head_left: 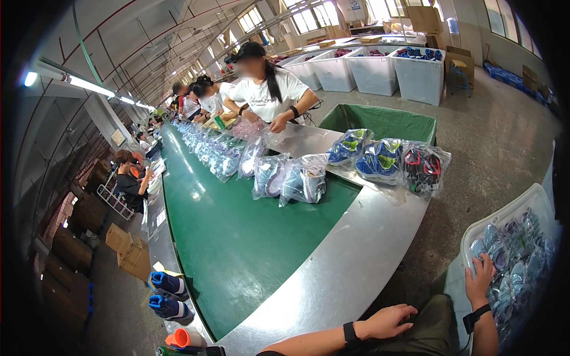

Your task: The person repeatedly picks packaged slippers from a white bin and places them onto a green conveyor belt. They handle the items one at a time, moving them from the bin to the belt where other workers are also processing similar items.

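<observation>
Clear-bagged pale-blue shoes (518, 274) fill translucent white plastic bin (467, 233), two o'clock from left hand (386, 321), loosely curled, empty. Right hand (479, 279) nearer, fingers spread at bin's edge; cannot tell whether gripping. Shoes' long axes mixed.

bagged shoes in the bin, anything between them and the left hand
Yes: the bin's left wall and, at its edge, the right hand stand between the left hand and the bagged shoes.

Green belt (249, 255) open ahead, bagged shoes (303, 181) beyond, bin wall (456, 291) right
</observation>
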